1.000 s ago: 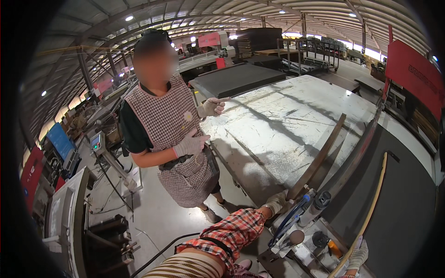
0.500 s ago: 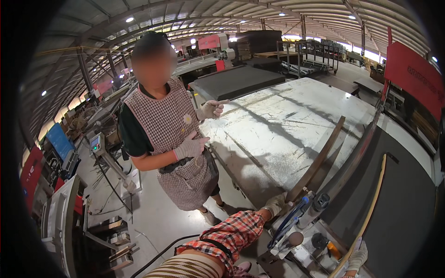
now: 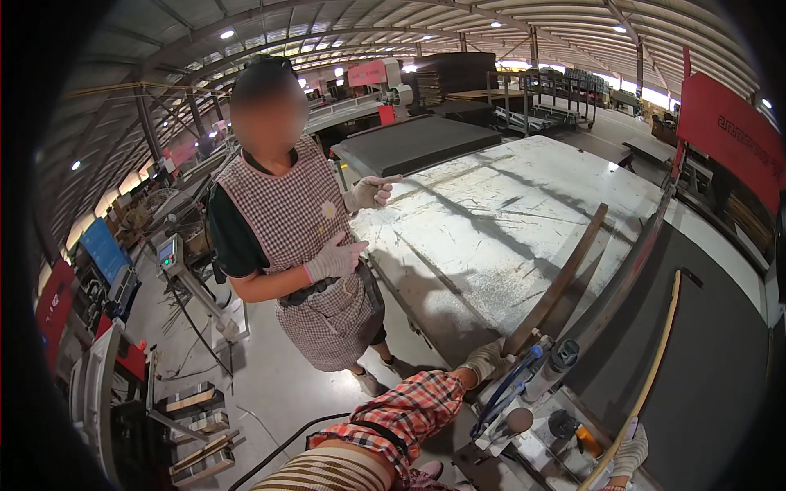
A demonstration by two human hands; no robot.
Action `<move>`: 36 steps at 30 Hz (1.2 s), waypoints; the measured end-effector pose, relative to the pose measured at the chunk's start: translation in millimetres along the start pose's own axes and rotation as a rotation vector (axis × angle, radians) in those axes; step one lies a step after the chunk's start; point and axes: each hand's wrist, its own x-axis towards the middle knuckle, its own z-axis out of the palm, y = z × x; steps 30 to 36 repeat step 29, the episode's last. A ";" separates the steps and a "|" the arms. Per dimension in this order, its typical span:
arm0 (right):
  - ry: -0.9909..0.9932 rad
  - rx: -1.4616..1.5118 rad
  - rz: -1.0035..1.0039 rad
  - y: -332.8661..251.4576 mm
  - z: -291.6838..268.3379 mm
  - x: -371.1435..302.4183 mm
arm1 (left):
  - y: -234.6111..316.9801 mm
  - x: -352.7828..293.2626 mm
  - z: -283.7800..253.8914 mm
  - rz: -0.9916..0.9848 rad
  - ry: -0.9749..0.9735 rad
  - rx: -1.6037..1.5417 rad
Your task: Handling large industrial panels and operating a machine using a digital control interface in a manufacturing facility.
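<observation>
My left hand [image 3: 485, 362], in a pale knitted glove, is closed at the near end of a long brown strip [image 3: 565, 282]. That strip slants away across the scratched white tabletop [image 3: 491, 221]. At the lower right my right hand [image 3: 630, 452], gloved too, has its fingers around the near part of a long thin yellowish strip [image 3: 655, 372], which lies over a dark grey sheet [image 3: 696, 327]. Between my hands sits a metal fixture with blue hoses [image 3: 512, 385], a clear-and-grey cylinder [image 3: 553, 370], a round brown knob [image 3: 520, 421] and an orange-handled tool [image 3: 588, 442].
Left of the table stands a co-worker [image 3: 299, 221] in a checked apron and gloves, hands raised. A stack of dark sheets [image 3: 417, 147] lies beyond. Red machine panels [image 3: 733, 135] rise at right. A control box [image 3: 169, 254] on a stand and a black cable [image 3: 286, 446] are at left.
Almost nothing differs. The whole view has shifted very slightly; both my hands keep their places on the strips, and the co-worker's hands hold the same pose.
</observation>
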 end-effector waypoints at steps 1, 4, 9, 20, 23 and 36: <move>0.003 -0.019 0.000 1.9 0.1 -0.1 | -4.5 4.6 4.7 0.002 -0.003 -0.001; -0.060 -0.001 0.027 -14.1 -8.8 0.4 | -17.0 7.4 6.8 0.005 0.041 -0.060; -0.004 0.024 -0.004 -8.9 -1.7 0.9 | -21.9 11.0 9.1 0.008 0.082 -0.071; -0.123 0.333 -0.023 -16.1 -23.5 0.1 | -0.9 1.5 8.9 0.012 0.105 -0.007; 0.108 1.107 0.146 -7.4 -38.1 -13.4 | -22.8 13.0 22.1 0.170 0.115 -0.273; -0.496 0.368 0.032 -2.1 -128.8 -96.2 | -24.3 9.4 16.4 0.166 0.067 -0.304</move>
